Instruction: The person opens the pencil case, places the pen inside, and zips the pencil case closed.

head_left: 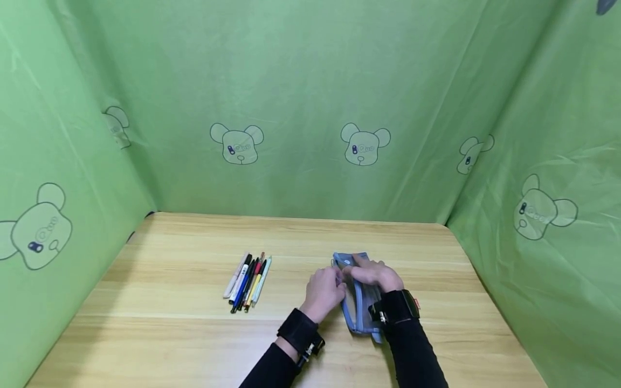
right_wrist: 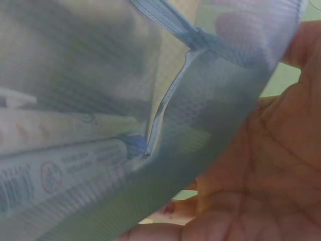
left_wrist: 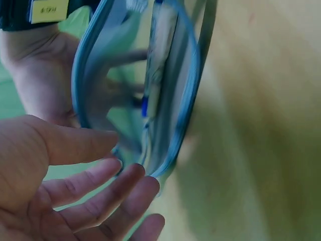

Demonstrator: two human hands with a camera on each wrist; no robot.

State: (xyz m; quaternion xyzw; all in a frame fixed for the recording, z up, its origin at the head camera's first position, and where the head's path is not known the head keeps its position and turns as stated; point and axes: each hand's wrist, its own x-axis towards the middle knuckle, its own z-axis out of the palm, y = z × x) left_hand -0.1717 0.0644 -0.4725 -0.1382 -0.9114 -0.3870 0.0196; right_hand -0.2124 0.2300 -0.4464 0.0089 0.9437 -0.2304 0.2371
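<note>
A translucent blue mesh pencil case lies on the table with its zip side parted. Through that opening, a whitish pen and a white marker with a blue end show inside it. My left hand is at the case's far left edge, its thumb and index finger pinching the end of the blue zip edging, other fingers loosely bent. My right hand holds the case from the right, thumb toward the left hand; its fingers show dimly through the mesh.
Several pens and markers lie side by side in a bunch on the wooden table, left of the hands. Green curtains with bear-face prints stand at the back and both sides.
</note>
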